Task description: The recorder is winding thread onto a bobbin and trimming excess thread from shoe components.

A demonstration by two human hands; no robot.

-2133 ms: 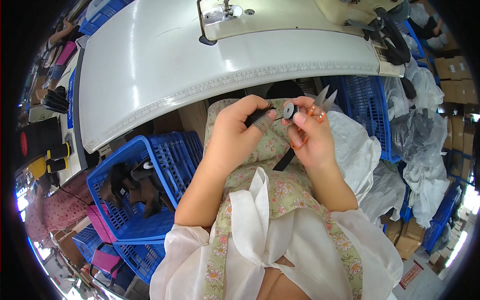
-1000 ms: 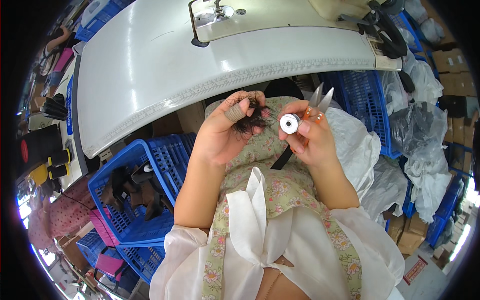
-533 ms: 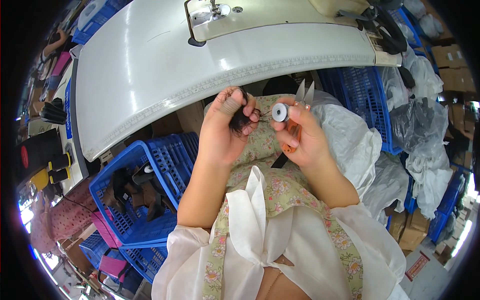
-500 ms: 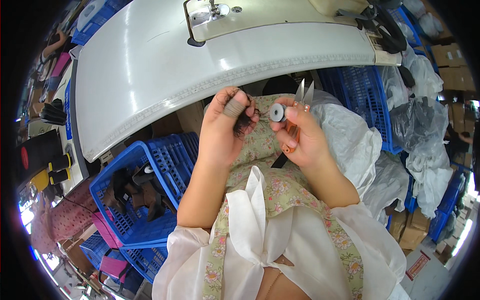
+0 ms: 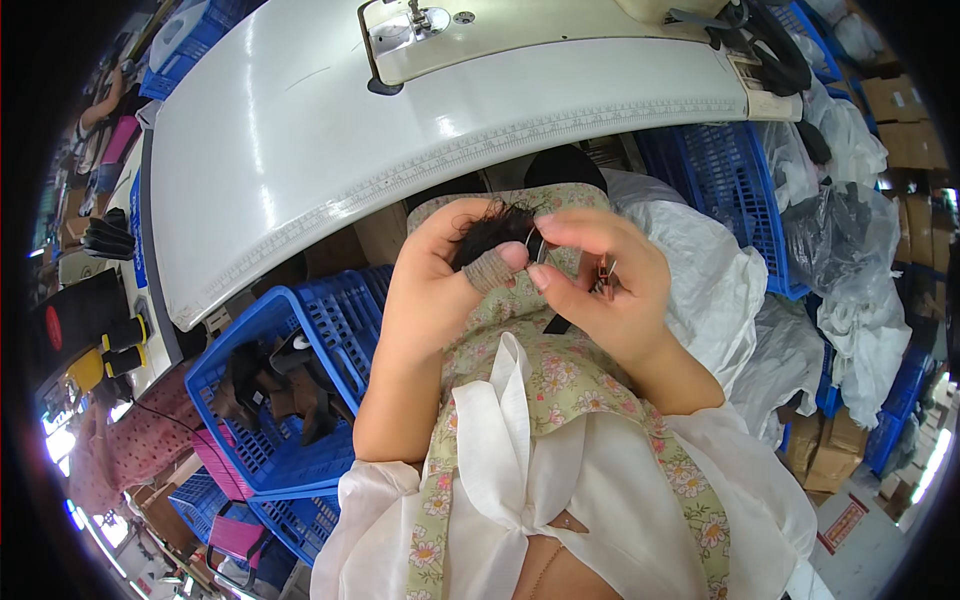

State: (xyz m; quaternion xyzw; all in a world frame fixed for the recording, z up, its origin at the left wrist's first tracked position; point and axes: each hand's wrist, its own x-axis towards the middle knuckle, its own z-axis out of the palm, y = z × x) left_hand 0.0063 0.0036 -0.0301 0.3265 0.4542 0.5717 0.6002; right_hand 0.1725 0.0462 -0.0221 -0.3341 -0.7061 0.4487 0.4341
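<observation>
Above my lap, my left hand (image 5: 440,280) is closed on a tangle of dark thread (image 5: 488,236). A beige wrap covers its thumb. My right hand (image 5: 630,285) meets it and pinches a small round bobbin (image 5: 536,246), seen nearly edge-on, between thumb and fingertips. The bobbin sits right beside the thread, against my left fingertips. A small part of the scissors (image 5: 603,272) shows inside my right palm; their blades and most of the orange handle are hidden by the fingers.
A white sewing table (image 5: 300,130) with a ruler edge lies ahead, bearing a sewing machine (image 5: 560,35). A blue basket (image 5: 320,412) with dark pieces stands at left. White plastic bags (image 5: 700,270) and another blue crate (image 5: 735,190) are at right.
My hands have come together, bringing the bobbin against the thread tangle. The bobbin has turned edge-on, and the scissors' blades have dropped out of sight behind my right fingers.
</observation>
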